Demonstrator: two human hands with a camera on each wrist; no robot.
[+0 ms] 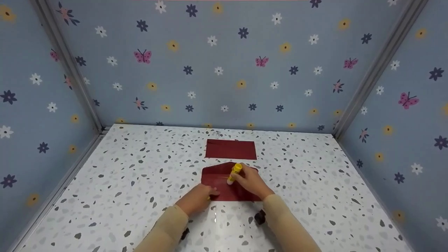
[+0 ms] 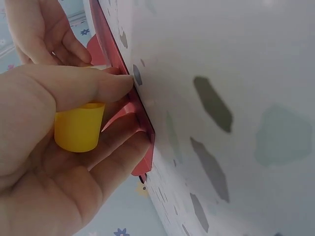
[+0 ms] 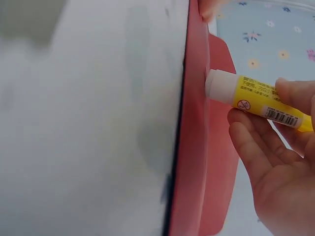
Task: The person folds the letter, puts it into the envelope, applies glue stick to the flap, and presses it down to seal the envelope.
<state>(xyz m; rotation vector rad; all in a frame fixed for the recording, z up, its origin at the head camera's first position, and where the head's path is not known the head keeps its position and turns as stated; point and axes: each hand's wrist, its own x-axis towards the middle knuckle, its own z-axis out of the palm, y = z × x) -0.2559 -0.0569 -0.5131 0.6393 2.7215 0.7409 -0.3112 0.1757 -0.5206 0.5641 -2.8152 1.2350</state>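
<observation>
A red paper envelope (image 1: 231, 194) lies on the table with its pointed flap open toward the far side. My right hand (image 1: 252, 180) grips a yellow glue stick (image 1: 235, 173), tilted, its white end down against the envelope. In the right wrist view the same glue stick (image 3: 256, 96) shows printed text and a barcode; its tip touches the red paper. At the envelope's near left corner rests my left hand (image 1: 196, 198), thumb and fingers at the edge. A yellow cap (image 2: 78, 128) sits held between that hand's thumb and fingers.
Beyond the envelope lies a flat red paper rectangle (image 1: 231, 149) on the speckled white table (image 1: 140, 182). Blue flower-patterned panels (image 1: 224, 70) enclose the table at the back and both sides. Dark wrist gear (image 1: 260, 217) shows under the right sleeve.
</observation>
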